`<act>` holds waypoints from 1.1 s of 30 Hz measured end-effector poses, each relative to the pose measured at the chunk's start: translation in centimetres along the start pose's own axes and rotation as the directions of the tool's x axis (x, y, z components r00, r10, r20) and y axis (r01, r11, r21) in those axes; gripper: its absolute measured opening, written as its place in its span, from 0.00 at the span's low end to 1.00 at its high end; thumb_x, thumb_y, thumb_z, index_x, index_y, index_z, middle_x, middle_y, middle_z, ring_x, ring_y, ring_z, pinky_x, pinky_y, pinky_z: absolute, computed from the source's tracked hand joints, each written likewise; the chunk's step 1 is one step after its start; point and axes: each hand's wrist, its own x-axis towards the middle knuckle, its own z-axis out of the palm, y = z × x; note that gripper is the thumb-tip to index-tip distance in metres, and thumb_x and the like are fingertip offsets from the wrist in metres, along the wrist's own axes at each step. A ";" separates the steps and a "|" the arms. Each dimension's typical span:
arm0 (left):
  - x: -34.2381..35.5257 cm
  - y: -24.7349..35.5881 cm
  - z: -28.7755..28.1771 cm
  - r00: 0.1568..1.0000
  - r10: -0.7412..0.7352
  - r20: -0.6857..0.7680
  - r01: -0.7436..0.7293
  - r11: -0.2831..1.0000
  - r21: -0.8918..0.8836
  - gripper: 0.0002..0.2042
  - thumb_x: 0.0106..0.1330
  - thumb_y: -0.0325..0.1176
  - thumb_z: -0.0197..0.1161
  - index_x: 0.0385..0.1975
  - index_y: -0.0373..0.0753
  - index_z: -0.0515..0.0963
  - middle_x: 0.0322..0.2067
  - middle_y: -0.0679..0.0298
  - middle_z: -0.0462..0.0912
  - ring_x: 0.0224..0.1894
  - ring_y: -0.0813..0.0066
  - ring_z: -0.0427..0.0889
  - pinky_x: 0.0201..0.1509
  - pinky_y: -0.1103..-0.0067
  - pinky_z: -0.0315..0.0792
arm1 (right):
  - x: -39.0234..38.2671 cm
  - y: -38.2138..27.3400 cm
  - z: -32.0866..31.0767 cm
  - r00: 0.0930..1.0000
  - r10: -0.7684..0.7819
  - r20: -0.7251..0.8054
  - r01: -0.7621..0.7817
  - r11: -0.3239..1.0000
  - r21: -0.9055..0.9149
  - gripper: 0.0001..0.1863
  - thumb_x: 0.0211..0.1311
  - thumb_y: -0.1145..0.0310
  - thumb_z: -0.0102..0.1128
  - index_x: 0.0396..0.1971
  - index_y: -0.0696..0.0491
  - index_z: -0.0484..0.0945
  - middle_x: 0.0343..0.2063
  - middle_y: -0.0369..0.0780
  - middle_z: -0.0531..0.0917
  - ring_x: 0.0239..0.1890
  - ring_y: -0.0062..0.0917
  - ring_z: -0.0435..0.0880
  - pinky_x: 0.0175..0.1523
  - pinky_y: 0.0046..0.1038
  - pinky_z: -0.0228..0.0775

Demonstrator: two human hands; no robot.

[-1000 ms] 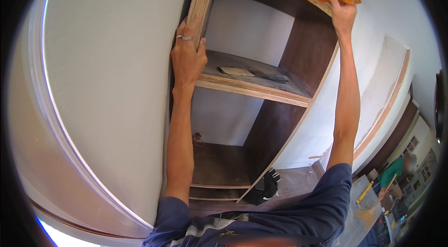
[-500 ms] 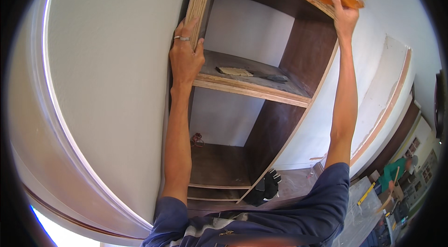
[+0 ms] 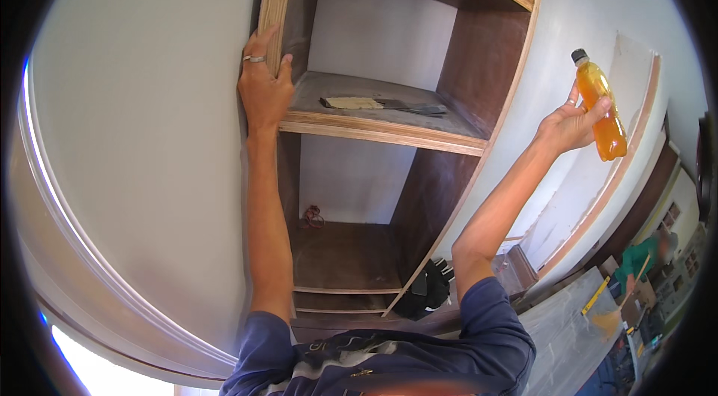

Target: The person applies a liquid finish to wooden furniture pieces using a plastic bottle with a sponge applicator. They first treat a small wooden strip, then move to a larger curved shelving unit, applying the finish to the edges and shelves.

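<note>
My right hand (image 3: 570,127) is closed round a clear plastic bottle (image 3: 603,113) of amber liquid, out to the right of the cabinet. The bottle stands nearly upright, slightly tilted, with its black cap on top. My left hand (image 3: 265,89), a ring on one finger, grips the left front edge of a tall open wooden cabinet (image 3: 381,133); its thumb lies on the inner side. On the middle shelf, to the right of that hand, rest a putty knife (image 3: 419,107) and a torn tan piece (image 3: 354,103), perhaps cardboard.
A small red coil (image 3: 313,216) sits in the lower compartment. Beside the cabinet's foot is a black bag (image 3: 426,291). A pale wall (image 3: 149,134) runs along the left. At far right, a person in green (image 3: 636,258) is near a plastic-covered table (image 3: 557,321) with a yellow level (image 3: 594,296).
My right hand has brought the bottle down and outward from the cabinet's upper right edge, turning it cap-up. My left hand keeps its grip; the view has shifted slightly.
</note>
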 end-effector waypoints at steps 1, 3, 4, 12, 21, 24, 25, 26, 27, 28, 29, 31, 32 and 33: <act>0.0 0.0 0.0 1.000 -0.003 0.001 0.003 1.000 0.005 0.26 0.64 0.24 0.67 0.63 0.48 0.75 0.63 0.50 0.76 0.68 0.50 0.73 0.71 0.63 0.70 | 0.0 -0.2 0.2 0.999 -0.025 0.030 0.025 1.000 -0.005 0.35 0.60 0.61 0.76 0.60 0.53 0.63 0.57 0.45 0.73 0.62 0.37 0.78 0.70 0.51 0.71; 0.0 0.0 0.1 1.000 -0.005 0.006 0.005 1.000 0.013 0.26 0.64 0.25 0.68 0.63 0.48 0.75 0.63 0.51 0.77 0.68 0.51 0.73 0.71 0.64 0.70 | 0.0 -0.9 0.6 0.988 -0.137 0.076 0.141 0.989 -0.041 0.34 0.59 0.62 0.76 0.59 0.54 0.64 0.56 0.45 0.75 0.61 0.37 0.78 0.70 0.49 0.71; 0.0 0.1 0.0 1.000 -0.003 0.005 0.003 1.000 0.021 0.26 0.64 0.25 0.68 0.63 0.48 0.75 0.63 0.51 0.77 0.68 0.51 0.73 0.71 0.64 0.70 | 0.0 -1.3 0.9 0.971 -0.221 0.096 0.228 0.972 -0.064 0.34 0.59 0.63 0.76 0.59 0.54 0.64 0.55 0.44 0.76 0.61 0.37 0.78 0.70 0.48 0.72; -0.1 0.9 -0.4 0.999 -0.046 0.001 0.046 0.999 0.019 0.25 0.65 0.26 0.67 0.63 0.47 0.75 0.64 0.56 0.77 0.68 0.54 0.73 0.71 0.67 0.68 | -0.1 -2.9 2.9 0.939 -0.309 0.150 0.309 0.951 0.023 0.30 0.60 0.55 0.74 0.52 0.60 0.73 0.51 0.49 0.82 0.54 0.37 0.85 0.58 0.40 0.84; -0.2 0.2 -0.2 1.000 0.015 -0.012 -0.014 0.998 0.067 0.24 0.66 0.29 0.68 0.63 0.46 0.76 0.63 0.59 0.79 0.68 0.59 0.74 0.72 0.69 0.66 | 1.7 4.3 9.2 0.706 0.377 0.599 -0.591 0.781 0.204 0.32 0.68 0.48 0.67 0.57 0.59 0.69 0.53 0.50 0.81 0.58 0.41 0.81 0.61 0.49 0.77; -0.2 0.1 0.0 1.000 0.023 -0.007 -0.022 0.999 0.048 0.24 0.66 0.28 0.68 0.63 0.47 0.76 0.63 0.59 0.79 0.68 0.58 0.74 0.72 0.67 0.67 | 2.2 5.9 8.5 0.707 0.433 0.559 -0.627 0.750 0.211 0.31 0.70 0.50 0.65 0.59 0.58 0.68 0.54 0.51 0.80 0.58 0.40 0.80 0.62 0.48 0.76; -0.2 0.2 0.0 1.000 0.010 -0.008 -0.009 0.999 0.046 0.24 0.65 0.27 0.68 0.62 0.48 0.76 0.63 0.58 0.79 0.68 0.56 0.74 0.71 0.66 0.68 | 2.5 6.5 8.4 0.724 0.431 0.538 -0.618 0.752 0.229 0.30 0.70 0.51 0.64 0.59 0.58 0.67 0.54 0.51 0.80 0.59 0.39 0.80 0.62 0.47 0.76; -0.2 0.2 0.0 1.000 0.015 -0.015 -0.015 0.999 0.044 0.24 0.65 0.26 0.68 0.62 0.49 0.76 0.63 0.58 0.79 0.68 0.54 0.74 0.70 0.66 0.70 | 3.0 6.9 8.3 0.736 0.416 0.534 -0.595 0.773 0.219 0.30 0.70 0.52 0.65 0.60 0.58 0.67 0.54 0.50 0.80 0.59 0.39 0.80 0.62 0.47 0.76; -0.2 0.3 0.0 1.000 -0.010 -0.010 0.011 0.999 0.051 0.24 0.65 0.26 0.68 0.62 0.49 0.76 0.63 0.58 0.79 0.68 0.55 0.74 0.70 0.66 0.69 | 3.7 7.2 8.1 0.745 0.397 0.536 -0.574 0.790 0.213 0.30 0.70 0.53 0.65 0.61 0.58 0.66 0.54 0.50 0.80 0.59 0.39 0.79 0.62 0.46 0.76; -0.2 0.4 -0.1 1.000 -0.017 -0.010 0.018 0.998 0.053 0.24 0.65 0.26 0.68 0.62 0.49 0.76 0.63 0.59 0.79 0.68 0.55 0.74 0.71 0.66 0.69 | 4.2 7.5 8.0 0.757 0.388 0.525 -0.554 0.807 0.203 0.30 0.70 0.54 0.65 0.61 0.57 0.65 0.54 0.49 0.80 0.60 0.39 0.79 0.62 0.46 0.76; -0.2 0.4 -0.1 1.000 -0.024 -0.006 0.024 0.998 0.051 0.24 0.65 0.26 0.68 0.61 0.49 0.77 0.63 0.59 0.79 0.68 0.56 0.74 0.71 0.66 0.69 | 4.7 7.9 8.1 0.747 0.378 0.547 -0.555 0.808 0.200 0.30 0.70 0.56 0.65 0.62 0.58 0.65 0.54 0.49 0.80 0.60 0.39 0.79 0.63 0.45 0.75; -0.1 0.4 -0.1 1.000 -0.013 0.008 0.013 0.998 0.059 0.23 0.66 0.28 0.68 0.62 0.47 0.76 0.63 0.60 0.79 0.68 0.59 0.74 0.72 0.67 0.67 | 5.8 8.8 8.8 0.733 0.373 0.569 -0.556 0.810 0.185 0.31 0.70 0.58 0.66 0.62 0.58 0.64 0.54 0.49 0.79 0.60 0.39 0.79 0.63 0.45 0.75; -0.1 0.3 -0.1 1.000 -0.007 0.013 0.007 0.998 0.061 0.23 0.67 0.28 0.67 0.63 0.46 0.76 0.64 0.61 0.78 0.68 0.60 0.74 0.73 0.68 0.66 | 6.1 9.1 9.2 0.728 0.380 0.570 -0.562 0.808 0.179 0.30 0.70 0.59 0.67 0.62 0.58 0.64 0.53 0.49 0.80 0.59 0.39 0.79 0.63 0.45 0.75; -0.1 0.2 -0.1 1.000 -0.007 0.019 0.006 0.999 0.049 0.23 0.67 0.29 0.68 0.63 0.46 0.76 0.64 0.60 0.78 0.68 0.60 0.74 0.73 0.68 0.66 | 6.4 9.5 9.7 0.724 0.384 0.573 -0.566 0.805 0.176 0.30 0.69 0.60 0.67 0.62 0.58 0.64 0.53 0.48 0.80 0.59 0.38 0.80 0.63 0.45 0.75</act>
